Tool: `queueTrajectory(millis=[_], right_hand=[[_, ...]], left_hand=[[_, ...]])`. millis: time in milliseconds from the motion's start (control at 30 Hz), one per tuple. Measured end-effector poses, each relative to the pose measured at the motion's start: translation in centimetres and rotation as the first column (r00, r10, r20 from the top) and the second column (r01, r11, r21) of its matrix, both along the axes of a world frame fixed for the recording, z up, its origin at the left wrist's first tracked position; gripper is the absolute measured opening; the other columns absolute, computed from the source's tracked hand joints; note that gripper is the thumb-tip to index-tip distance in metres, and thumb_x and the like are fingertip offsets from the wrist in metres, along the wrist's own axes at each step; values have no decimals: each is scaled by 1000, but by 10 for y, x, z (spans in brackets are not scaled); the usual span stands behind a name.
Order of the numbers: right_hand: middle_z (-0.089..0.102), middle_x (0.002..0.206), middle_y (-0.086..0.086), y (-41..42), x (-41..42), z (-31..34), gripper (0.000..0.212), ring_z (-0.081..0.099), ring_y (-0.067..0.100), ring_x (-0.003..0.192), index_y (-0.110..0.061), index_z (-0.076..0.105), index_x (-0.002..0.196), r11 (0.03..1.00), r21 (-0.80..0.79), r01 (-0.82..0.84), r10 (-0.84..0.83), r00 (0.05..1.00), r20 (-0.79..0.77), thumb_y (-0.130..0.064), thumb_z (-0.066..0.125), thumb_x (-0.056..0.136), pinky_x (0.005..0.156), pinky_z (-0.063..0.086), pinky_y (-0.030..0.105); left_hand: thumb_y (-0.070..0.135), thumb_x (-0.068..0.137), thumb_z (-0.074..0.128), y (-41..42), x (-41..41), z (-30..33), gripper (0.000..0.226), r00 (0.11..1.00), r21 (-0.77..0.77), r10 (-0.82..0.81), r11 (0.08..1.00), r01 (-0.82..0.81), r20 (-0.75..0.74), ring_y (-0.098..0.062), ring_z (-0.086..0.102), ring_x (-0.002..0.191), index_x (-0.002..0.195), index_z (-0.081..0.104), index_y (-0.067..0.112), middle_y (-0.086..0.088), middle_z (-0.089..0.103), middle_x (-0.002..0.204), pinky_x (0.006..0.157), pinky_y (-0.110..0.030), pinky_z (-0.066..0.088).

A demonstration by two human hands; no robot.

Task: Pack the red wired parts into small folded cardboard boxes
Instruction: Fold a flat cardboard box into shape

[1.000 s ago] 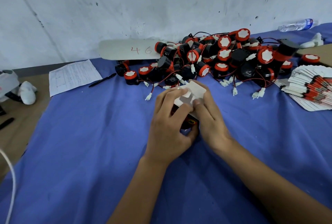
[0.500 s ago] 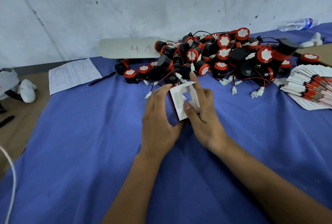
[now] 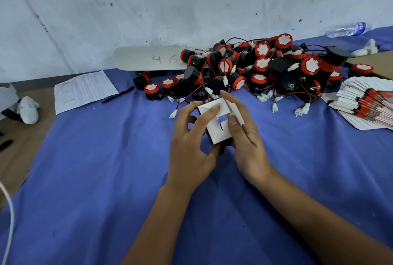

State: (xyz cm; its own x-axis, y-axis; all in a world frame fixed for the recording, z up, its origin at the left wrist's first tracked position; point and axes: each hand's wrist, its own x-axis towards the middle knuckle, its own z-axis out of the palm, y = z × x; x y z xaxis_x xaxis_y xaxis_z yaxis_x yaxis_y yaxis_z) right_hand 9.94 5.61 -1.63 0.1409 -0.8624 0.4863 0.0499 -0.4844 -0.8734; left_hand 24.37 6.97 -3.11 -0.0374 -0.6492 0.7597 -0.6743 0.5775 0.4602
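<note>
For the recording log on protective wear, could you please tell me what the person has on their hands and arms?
Nothing is worn that shows. The left hand and right hand are bare: no gloves, no rings on the visible fingers, and no watch or bracelet at either wrist. Both forearms are uncovered all the way to the bottom edge of the head view, so no sleeve appears.

1. Two hands: the left hand (image 3: 191, 150) and the right hand (image 3: 247, 145).
2. One small cardboard box (image 3: 217, 124), held between them.
3. One heap of red wired parts (image 3: 261, 67), too tangled to count, well over a dozen.
4. One fanned stack of flat cardboard boxes (image 3: 365, 105).
5. One printed sheet (image 3: 83, 90).
6. One pen (image 3: 118, 97).
7. One plastic bottle (image 3: 346, 30).
8. One pale strip marked 46 (image 3: 148, 59).
</note>
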Motion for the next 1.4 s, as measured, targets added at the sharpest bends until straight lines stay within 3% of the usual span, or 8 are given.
queueTrajectory(millis=[100,200,500,667,867,1033,1233,1400], right_hand=[[48,145,-3,0,2,0,47,46,14,136,-19,39,153,991,-97,91,-105,984,-147,-17,36,106,113,40,35],[49,133,4,-2,4,0,48,54,5,116,-23,35,156,985,-125,121,-148,961,-233,-15,38,109,97,41,12],[38,151,-10,1,-2,-1,50,33,-2,144,-39,26,158,990,8,-138,138,977,-163,-40,28,108,116,31,22],[45,139,4,-1,3,-3,55,51,5,124,-32,31,157,997,-19,-72,68,984,-167,-28,46,104,100,42,15],[51,132,6,-2,5,-5,56,54,12,122,-30,44,151,1000,-30,-5,1,993,-115,-23,58,98,97,47,21],[47,131,5,-3,4,-6,50,50,3,122,-32,37,155,998,-63,-20,5,975,-220,-30,44,105,96,42,11],[41,133,-1,0,5,-5,51,47,10,127,-42,38,152,999,-12,-50,47,979,-200,-48,31,102,103,42,19],[51,129,5,-2,6,-2,50,51,10,120,-30,42,152,998,-57,13,-24,984,-179,-21,39,103,97,41,15]], left_hand=[[17,80,84,1,1,1,67,999,-17,15,1000,-14,36,-22,53,127,142,58,23,-7,45,146,88,-39,57],[15,82,81,1,1,1,59,998,-34,40,999,-38,52,-22,55,126,138,63,18,-10,48,145,89,-37,56],[16,79,88,1,6,-1,63,991,-45,103,994,-99,81,-21,54,126,137,65,15,-10,47,146,88,-33,55],[4,78,84,2,1,0,56,992,-64,94,994,-89,80,-24,57,121,130,67,10,-14,48,144,86,-34,55],[8,78,87,5,-8,4,78,994,-24,20,999,-23,-105,-21,57,122,143,45,16,1,49,141,96,-13,45],[7,80,85,4,-5,5,75,996,-53,52,997,-56,-72,-15,52,133,144,46,7,-2,49,143,105,-16,43],[11,78,87,6,-3,5,75,995,-25,81,996,-82,-59,-17,53,129,142,49,3,-8,52,141,101,-6,38],[10,79,88,6,-8,6,72,995,-45,85,995,-88,-61,-17,53,130,141,51,5,-5,51,141,103,-12,42]])
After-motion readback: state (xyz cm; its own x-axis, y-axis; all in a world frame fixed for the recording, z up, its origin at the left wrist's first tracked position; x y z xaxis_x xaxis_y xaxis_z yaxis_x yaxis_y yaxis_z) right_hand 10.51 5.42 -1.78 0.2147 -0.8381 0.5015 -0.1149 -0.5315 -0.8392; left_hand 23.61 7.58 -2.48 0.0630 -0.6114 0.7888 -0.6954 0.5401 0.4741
